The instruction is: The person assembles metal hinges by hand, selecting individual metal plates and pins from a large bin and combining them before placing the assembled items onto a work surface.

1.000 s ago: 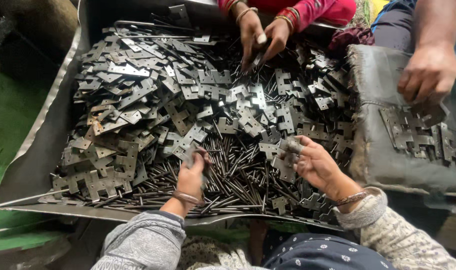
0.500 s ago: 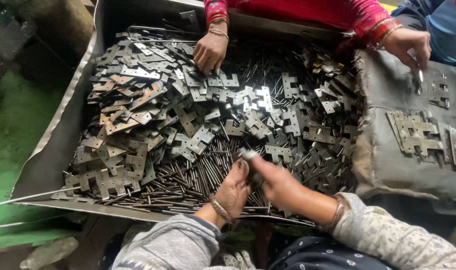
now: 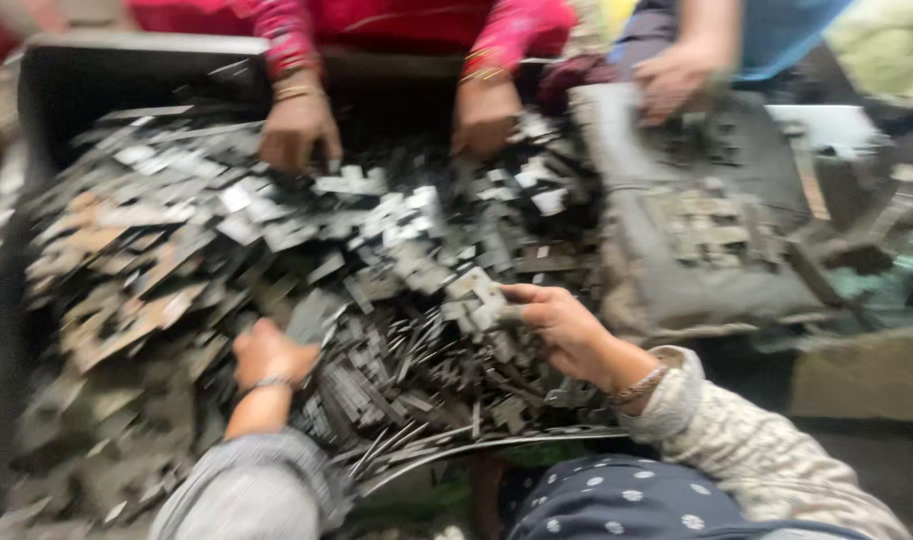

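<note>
**A:** Right hand [image 3: 567,330] first. I see it low in the middle of the pile, fingers pinched around a flat grey metal piece [image 3: 482,297] held just off the heap. The grip is closed on it, thumb on top.

**B:** And the left?

**A:** My left hand [image 3: 267,352] sits at the near side of the heap, knuckles up, fingers curled down into the scrap. There is a dark flat plate [image 3: 315,318] right at its fingertips, but the picture is smeared, so I cannot tell whether the hand grips it or only rests against it. A thin bangle [image 3: 269,383] shows at the wrist.

**B:** What is around them?

**A:** Both hands work over a big metal tray [image 3: 537,440] heaped with stamped metal pieces [image 3: 377,215], and thin dark rods [image 3: 417,365] lie between my two hands. The near rim of the tray curves just below my wrists.

**B:** Anyone else in there?

**A:** Yes. Across the tray, a person in pink sleeves has one hand [image 3: 297,130] and another hand [image 3: 485,118] down on the far side of the pile. To the right, a third person's hand [image 3: 672,78] rests on a grey sack [image 3: 697,270], which stands just beside the tray and carries a few more of the pieces on top.
</note>
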